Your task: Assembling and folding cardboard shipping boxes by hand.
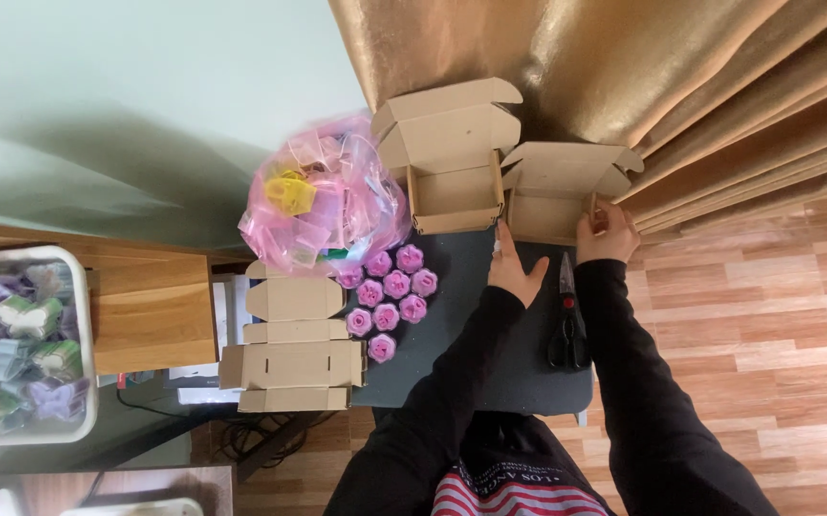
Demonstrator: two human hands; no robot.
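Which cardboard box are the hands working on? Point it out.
The open box on the right, beside the curtain. The right hand grips its side and the left hand rests at its front; the other open box stands untouched.

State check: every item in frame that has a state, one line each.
right box: open, lid up, both hands on it
left box: open, lid up, untouched
flat box blank: unfolded, lying flat
scissors: shut, lying on the dark table
pink bag: full, bulging
left hand: flat against box
right hand: gripping box side
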